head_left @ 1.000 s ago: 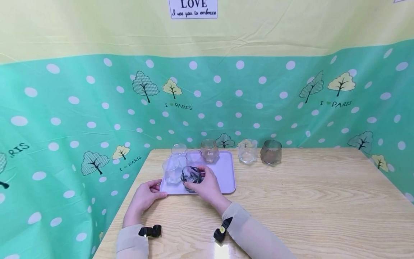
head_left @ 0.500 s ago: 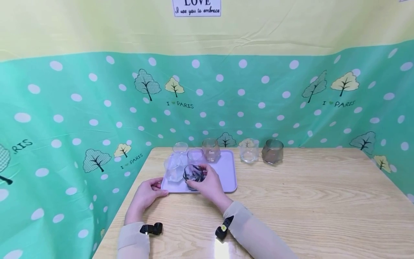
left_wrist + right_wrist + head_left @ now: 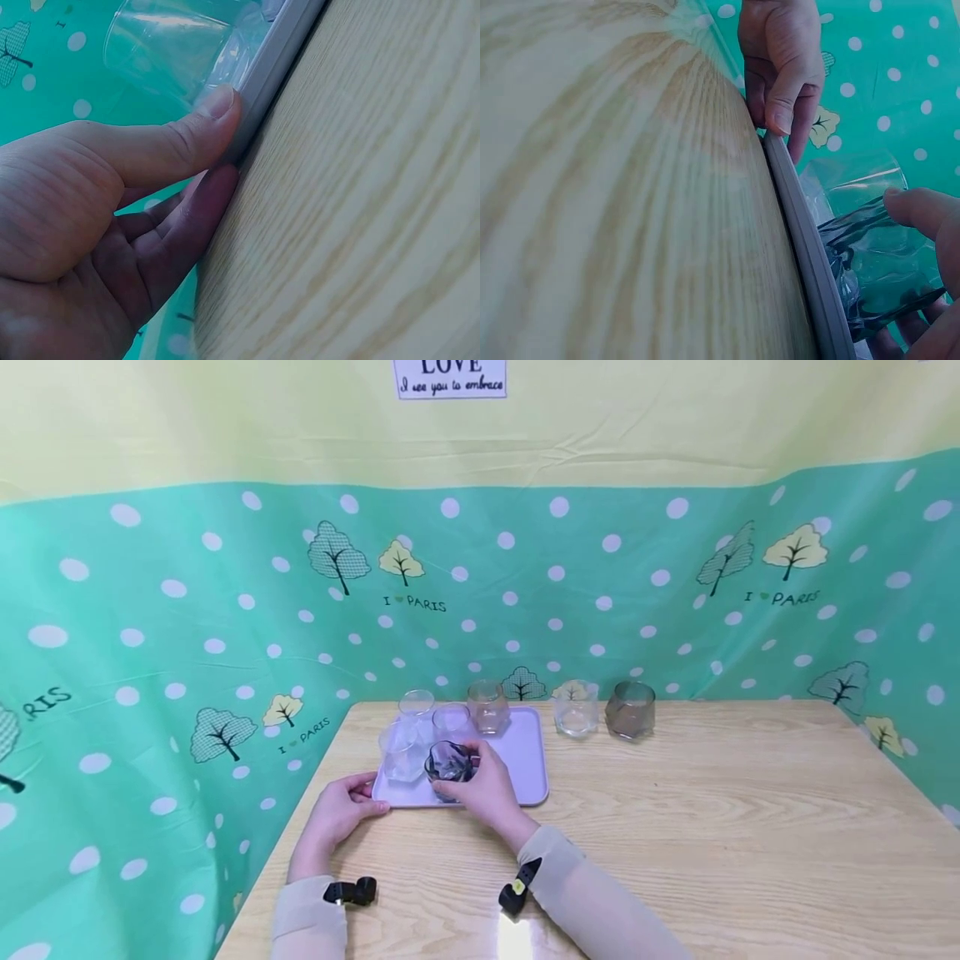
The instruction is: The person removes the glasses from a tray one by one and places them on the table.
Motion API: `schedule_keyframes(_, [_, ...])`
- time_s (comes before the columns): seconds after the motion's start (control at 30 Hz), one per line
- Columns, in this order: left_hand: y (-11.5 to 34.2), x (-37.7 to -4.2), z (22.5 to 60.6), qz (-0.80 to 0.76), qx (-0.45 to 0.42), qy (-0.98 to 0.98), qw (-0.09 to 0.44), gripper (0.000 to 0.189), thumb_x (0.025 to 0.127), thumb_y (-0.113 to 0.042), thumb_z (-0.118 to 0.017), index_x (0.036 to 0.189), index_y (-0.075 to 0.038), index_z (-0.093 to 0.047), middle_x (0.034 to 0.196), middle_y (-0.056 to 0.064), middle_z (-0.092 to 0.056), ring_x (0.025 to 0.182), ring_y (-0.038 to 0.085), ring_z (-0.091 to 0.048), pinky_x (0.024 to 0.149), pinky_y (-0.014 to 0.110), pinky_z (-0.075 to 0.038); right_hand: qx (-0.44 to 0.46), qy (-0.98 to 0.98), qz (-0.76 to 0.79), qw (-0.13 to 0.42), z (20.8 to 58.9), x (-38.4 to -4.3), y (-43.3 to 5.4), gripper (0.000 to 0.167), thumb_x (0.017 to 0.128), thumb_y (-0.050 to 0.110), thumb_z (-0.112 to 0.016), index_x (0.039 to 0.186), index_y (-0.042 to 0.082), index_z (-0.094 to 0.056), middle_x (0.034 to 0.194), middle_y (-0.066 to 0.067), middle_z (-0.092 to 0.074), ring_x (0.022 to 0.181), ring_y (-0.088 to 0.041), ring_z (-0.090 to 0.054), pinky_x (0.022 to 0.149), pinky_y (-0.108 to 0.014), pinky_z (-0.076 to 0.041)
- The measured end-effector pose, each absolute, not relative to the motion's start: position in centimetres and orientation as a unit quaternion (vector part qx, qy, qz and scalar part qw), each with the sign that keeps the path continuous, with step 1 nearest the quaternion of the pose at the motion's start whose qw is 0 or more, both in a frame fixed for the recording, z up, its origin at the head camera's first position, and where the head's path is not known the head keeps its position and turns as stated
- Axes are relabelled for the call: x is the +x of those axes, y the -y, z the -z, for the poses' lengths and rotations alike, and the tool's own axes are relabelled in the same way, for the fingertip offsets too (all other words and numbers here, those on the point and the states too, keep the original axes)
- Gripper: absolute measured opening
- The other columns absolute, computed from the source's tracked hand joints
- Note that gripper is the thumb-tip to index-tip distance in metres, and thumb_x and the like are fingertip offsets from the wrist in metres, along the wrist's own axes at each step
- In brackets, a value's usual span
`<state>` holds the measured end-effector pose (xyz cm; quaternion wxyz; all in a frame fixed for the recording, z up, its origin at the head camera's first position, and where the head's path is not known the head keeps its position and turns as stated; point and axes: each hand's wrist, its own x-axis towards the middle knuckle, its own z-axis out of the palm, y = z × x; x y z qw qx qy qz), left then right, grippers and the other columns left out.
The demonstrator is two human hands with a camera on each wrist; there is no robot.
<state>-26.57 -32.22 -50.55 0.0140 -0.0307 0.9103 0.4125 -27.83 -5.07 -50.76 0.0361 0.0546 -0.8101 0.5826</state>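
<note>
My right hand holds a dark grey faceted glass by its side, thumb toward the front and fingers behind. The glass stands upright over the front of a lilac tray. In the right wrist view the glass sits just inside the tray's rim. My left hand pinches the tray's front left corner; in the left wrist view the thumb lies on the rim with the fingers below. A clear glass stands on the tray, left of the dark one.
Farther back on the tray stand another clear glass, a purple-looking glass and an amber-tinted glass. Right of the tray, near the table's back edge, are a clear glass and a brown-grey glass. A patterned curtain hangs behind.
The head view shifts slightly. Both hands keep their places, the left at the tray's corner and the right around the dark glass, whose facets catch the light differently.
</note>
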Motion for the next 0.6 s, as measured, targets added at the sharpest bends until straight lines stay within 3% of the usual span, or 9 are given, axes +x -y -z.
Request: schedule_keyframes(0.6, [32.4, -26.6, 51.1, -0.407, -0.029, -0.913, 0.011, 0.07, 0.084, -0.019, -0.094, 0.143, 0.004, -0.064, 0.105, 0.008, -0.069, 0.088, 0.019, -0.063, 0.082, 0.034, -0.05, 0.048, 0.77, -0.635, 0.039, 49.4, -26.5, 1.5, 0.08, 0.073, 0.028, -0.101, 0.14, 0.014, -0.06, 0.134, -0.009, -0.067, 0.126, -0.031, -0.062, 0.11, -0.051, -0.048])
